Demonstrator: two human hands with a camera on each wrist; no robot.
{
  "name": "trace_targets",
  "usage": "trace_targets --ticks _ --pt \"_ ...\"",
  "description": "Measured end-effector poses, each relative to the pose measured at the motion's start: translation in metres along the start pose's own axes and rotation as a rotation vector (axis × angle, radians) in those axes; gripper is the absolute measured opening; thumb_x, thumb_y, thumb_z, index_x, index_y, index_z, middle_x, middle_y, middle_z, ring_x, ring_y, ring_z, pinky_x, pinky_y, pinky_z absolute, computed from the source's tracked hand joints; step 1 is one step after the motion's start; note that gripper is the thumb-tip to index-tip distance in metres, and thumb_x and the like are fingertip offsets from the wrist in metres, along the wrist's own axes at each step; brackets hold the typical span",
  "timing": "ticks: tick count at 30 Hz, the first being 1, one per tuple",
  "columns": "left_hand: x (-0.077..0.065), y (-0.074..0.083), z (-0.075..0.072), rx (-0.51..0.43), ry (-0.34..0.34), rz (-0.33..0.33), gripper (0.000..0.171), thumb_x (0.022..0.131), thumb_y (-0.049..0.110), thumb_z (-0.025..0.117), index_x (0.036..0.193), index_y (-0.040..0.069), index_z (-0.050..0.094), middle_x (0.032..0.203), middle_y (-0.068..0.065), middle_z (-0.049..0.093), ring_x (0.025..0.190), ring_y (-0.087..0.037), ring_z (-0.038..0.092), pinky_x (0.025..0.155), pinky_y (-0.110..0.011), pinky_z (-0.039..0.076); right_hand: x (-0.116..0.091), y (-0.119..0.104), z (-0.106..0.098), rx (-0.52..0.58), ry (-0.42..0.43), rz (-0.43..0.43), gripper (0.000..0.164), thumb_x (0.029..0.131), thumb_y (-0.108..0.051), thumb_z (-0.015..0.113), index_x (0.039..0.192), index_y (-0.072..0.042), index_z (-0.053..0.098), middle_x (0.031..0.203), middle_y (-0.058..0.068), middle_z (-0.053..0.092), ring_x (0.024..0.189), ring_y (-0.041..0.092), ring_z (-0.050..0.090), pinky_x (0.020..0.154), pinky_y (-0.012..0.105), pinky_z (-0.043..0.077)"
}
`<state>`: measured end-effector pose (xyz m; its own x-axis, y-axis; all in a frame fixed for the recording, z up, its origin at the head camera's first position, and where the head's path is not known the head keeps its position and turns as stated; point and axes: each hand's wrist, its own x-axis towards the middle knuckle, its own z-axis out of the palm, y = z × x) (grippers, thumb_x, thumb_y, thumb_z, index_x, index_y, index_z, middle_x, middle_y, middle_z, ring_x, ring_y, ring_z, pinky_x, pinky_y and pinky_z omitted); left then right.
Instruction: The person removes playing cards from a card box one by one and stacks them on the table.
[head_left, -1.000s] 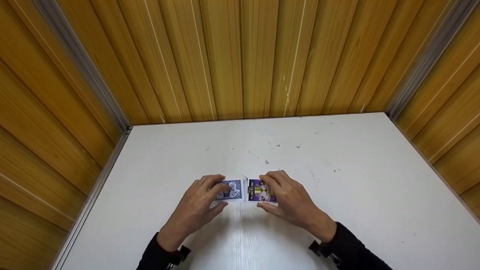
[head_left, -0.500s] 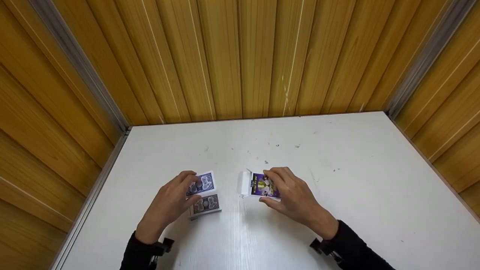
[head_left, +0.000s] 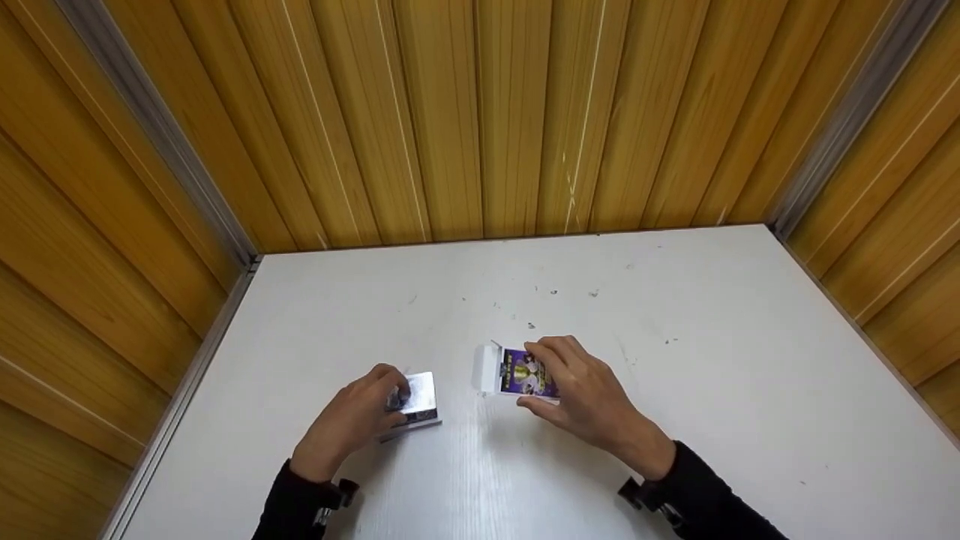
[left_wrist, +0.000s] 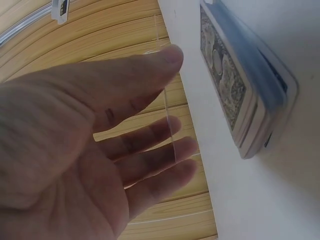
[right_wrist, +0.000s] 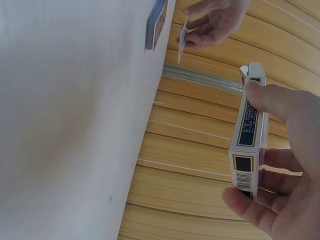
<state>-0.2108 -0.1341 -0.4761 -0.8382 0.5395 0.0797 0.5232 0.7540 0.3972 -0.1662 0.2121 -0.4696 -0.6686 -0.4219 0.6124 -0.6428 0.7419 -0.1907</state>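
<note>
Between thumb and fingers, my left hand pinches a thin playing card whose surface shines with glare in the head view. Seen edge-on in the left wrist view, it is only a thin line. Just under it, a stack of playing cards with a patterned back on top lies on the table, its layers slightly uneven. My right hand grips a card box by its long sides. The box has a purple and gold picture, and its white end flap stands out toward the left hand. A barcode shows on its other end in the right wrist view.
The white table bears small dark marks and scuffs. Yellow wood-look panels rise behind it and on both sides, with grey metal strips at the corners. A black strap device sits at the right wrist.
My left hand has drawn away leftward from the card box, exposing the stack on the table, then lowered its card over that stack. The right hand has kept its grip on the box.
</note>
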Motion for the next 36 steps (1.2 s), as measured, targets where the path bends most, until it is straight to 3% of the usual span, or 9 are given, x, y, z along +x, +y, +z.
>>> trace_targets --ticks 6,18,28,36 --pt "0.002 0.0 0.005 -0.054 -0.074 -0.063 0.034 0.082 0.003 0.086 0.106 0.011 0.063 0.126 -0.007 0.061 0.093 -0.017 0.058 0.081 -0.04 0.053 0.0 -0.001 -0.001 0.0 -0.019 0.015 0.073 0.078 -0.039 0.092 0.132 0.001 0.062 0.122 0.012 0.062 0.111 0.024 0.06 0.074 0.034 0.057" --pt "0.006 0.003 0.013 -0.071 -0.119 -0.175 0.031 0.08 0.004 0.087 0.1 0.011 0.064 0.122 -0.006 0.062 0.093 -0.019 0.056 0.083 -0.041 0.051 0.001 -0.002 -0.002 -0.001 -0.048 0.03 0.073 0.08 -0.04 0.09 0.134 -0.001 0.062 0.123 0.009 0.062 0.111 0.021 0.06 0.075 0.032 0.056" --pt "0.004 0.004 0.016 -0.061 -0.114 -0.127 0.032 0.076 0.002 0.09 0.096 0.01 0.066 0.11 -0.004 0.063 0.093 -0.018 0.055 0.085 -0.043 0.052 0.001 -0.003 -0.001 0.005 -0.067 0.047 0.074 0.08 -0.041 0.09 0.135 -0.001 0.061 0.124 0.01 0.062 0.111 0.021 0.06 0.076 0.032 0.057" --pt "0.004 0.006 0.017 -0.037 -0.127 -0.121 0.031 0.079 -0.001 0.087 0.094 0.01 0.062 0.114 -0.007 0.061 0.095 -0.019 0.051 0.084 -0.044 0.05 0.0 -0.003 -0.002 0.001 -0.082 0.059 0.075 0.079 -0.041 0.09 0.135 -0.001 0.061 0.124 0.009 0.062 0.111 0.021 0.06 0.075 0.032 0.056"
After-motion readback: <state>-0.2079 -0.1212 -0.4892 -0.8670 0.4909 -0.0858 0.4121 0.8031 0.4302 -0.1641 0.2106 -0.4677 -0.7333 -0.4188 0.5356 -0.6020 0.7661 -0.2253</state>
